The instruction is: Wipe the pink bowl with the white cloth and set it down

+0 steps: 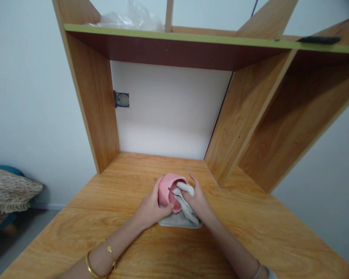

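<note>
A pink bowl-like container (165, 187) is tipped on its side over the wooden desk, its opening turned toward me and to the right. My left hand (152, 209) grips it from the left, with the thumb at its lower rim. In my right hand (199, 199) is a light grey cloth (184, 203), pinched and bunched at the container's opening. Part of the cloth reaches inside, and the rest hangs down and spreads flat on the desk below the container. The container's far side and base are hidden.
The wooden desk (110, 217) has upright side panels and a green-edged shelf (192, 37) above. Clear plastic wrap (130, 19) and a black object (320, 40) lie on that shelf. An open wall socket box (122, 100) shows at the back. A patterned cloth (11, 190) sits far left.
</note>
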{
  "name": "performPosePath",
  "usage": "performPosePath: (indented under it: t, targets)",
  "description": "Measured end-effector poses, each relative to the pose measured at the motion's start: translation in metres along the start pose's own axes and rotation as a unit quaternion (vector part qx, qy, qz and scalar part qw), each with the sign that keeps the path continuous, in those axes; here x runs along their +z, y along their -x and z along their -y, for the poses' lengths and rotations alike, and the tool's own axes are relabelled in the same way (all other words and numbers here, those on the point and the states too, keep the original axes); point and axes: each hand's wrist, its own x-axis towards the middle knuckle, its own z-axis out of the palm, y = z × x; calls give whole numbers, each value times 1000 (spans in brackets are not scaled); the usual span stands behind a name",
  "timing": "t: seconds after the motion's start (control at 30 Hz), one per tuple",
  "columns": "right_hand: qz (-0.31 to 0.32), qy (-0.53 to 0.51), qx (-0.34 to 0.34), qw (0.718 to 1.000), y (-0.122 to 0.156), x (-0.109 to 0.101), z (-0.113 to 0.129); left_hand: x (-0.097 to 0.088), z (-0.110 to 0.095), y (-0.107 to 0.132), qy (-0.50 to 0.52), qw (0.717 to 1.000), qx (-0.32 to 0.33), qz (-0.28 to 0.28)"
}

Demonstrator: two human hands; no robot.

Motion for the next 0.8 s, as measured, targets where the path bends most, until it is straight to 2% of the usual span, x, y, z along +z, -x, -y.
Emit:
performPosePath:
  t: [0.1,0.23,0.37,0.43,0.5,0.67,0.8]
  targets:
    - [-7,28,0,1000,1,-4,9,-5,-3,0,-36,999,0,-6]
    - [-21,151,-16,988,7,-12,27,-12,-9,2,-112,993,28,14]
    - [-4,251,-104,962,13,-18,33,-16,-10,3,-171,980,87,45]
    - [21,260,-152,953,14,-19,31,-16,-8,4,-181,977,100,51]
    - [43,258,-172,950,14,-20,29,-16,-7,4,-180,977,102,48]
    - [61,261,-151,952,13,-20,27,-13,-6,4,-166,982,84,27]
    - [53,238,-120,962,13,-18,24,-13,-4,1,-93,994,60,5]
